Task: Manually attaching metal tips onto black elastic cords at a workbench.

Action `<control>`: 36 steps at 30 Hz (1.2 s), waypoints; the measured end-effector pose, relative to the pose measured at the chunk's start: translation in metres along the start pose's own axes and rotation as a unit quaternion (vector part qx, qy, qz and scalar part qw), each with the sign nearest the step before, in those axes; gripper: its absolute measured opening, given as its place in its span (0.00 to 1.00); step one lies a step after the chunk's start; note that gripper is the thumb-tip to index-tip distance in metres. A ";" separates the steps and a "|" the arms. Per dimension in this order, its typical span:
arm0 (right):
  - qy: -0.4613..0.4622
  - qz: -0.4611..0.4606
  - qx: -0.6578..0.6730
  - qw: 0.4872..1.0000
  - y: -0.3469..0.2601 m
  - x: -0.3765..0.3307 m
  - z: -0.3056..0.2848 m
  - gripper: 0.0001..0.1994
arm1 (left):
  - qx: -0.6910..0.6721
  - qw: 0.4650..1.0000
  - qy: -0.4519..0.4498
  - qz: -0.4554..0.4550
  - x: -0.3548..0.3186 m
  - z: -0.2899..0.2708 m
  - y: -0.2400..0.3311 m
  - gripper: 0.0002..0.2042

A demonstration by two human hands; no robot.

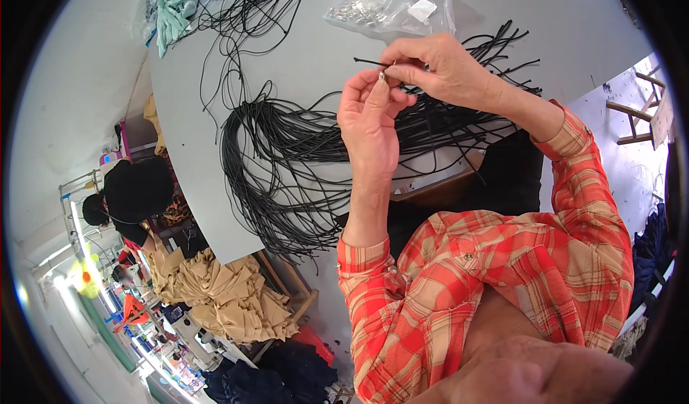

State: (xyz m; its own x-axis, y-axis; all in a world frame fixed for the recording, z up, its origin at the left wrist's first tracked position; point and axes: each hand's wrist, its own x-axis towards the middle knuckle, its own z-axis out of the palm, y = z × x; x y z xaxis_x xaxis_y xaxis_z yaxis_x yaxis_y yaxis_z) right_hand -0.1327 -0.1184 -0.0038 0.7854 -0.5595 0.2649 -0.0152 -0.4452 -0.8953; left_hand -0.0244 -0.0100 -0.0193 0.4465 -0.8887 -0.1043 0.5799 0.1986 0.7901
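Above a grey table (190, 102), my two hands meet fingertip to fingertip. My left hand (372, 120) pinches a small silvery metal fitting (382, 77) between thumb and forefinger. My right hand (441, 70) is closed, thumb against forefinger, on a thin black cord whose knotted tip (367, 62) sticks out to the left past the fingers. Whether the cord passes through the fitting is hidden by the fingertips. Under and behind both hands lies a large looped bundle of black cords (280, 135), its loose ends fanning out to the right.
A clear plastic bag (391, 6) of small metal pieces lies at the far side. More black cords (262, 2) and mint-green cloth (174, 9) are at the far left. Tan fabric (222, 296) is heaped beyond the left edge; a wooden stool (642, 113) stands at right.
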 end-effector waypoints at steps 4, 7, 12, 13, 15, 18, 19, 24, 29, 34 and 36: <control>-0.008 -0.059 -0.088 0.994 0.007 0.000 0.000 0.05 | 0.093 0.996 -0.002 -0.007 -0.004 0.000 0.005 0.09; -0.026 -0.098 -0.123 0.987 0.007 0.001 -0.001 0.05 | 0.144 0.987 -0.036 -0.054 -0.003 -0.007 0.009 0.11; -0.052 -0.103 -0.081 0.990 0.006 0.005 -0.003 0.05 | 0.057 0.994 -0.029 -0.084 -0.005 -0.017 0.009 0.11; -0.047 -0.109 -0.064 0.991 0.005 0.005 -0.005 0.05 | 0.058 0.994 -0.028 -0.084 -0.005 -0.018 0.009 0.11; -0.033 -0.108 -0.069 0.991 0.000 0.005 -0.011 0.05 | 0.000 0.997 -0.045 -0.058 -0.006 -0.018 0.011 0.11; -0.008 -0.137 -0.091 0.986 -0.010 0.003 -0.019 0.05 | -0.048 0.997 -0.045 -0.049 -0.009 -0.019 0.012 0.10; 0.000 -0.166 -0.108 0.980 -0.013 0.003 -0.021 0.06 | -0.046 0.997 -0.044 -0.050 -0.011 -0.019 0.013 0.10; 0.049 -0.248 -0.192 0.948 -0.025 0.001 -0.023 0.07 | -0.091 0.992 -0.086 -0.006 -0.013 -0.018 0.015 0.11; 0.076 -0.293 -0.239 0.923 -0.030 0.000 -0.018 0.08 | -0.048 0.994 -0.092 0.025 -0.014 -0.017 0.014 0.12; 0.070 -0.288 -0.259 0.919 -0.029 0.000 -0.015 0.08 | -0.003 0.995 -0.087 0.050 -0.015 -0.014 0.014 0.11; 0.075 -0.288 -0.251 0.921 -0.029 0.000 -0.014 0.08 | 0.033 0.994 -0.077 0.066 -0.016 -0.012 0.015 0.11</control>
State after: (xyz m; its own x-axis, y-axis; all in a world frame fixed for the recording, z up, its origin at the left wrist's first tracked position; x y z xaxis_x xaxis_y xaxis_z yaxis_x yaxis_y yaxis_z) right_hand -0.1409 -0.1150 0.0268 0.6580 -0.2026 0.7252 0.0643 -0.9445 -0.3222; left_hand -0.0148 0.0126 -0.0135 0.4024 -0.9107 0.0930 0.4751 0.2946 0.8292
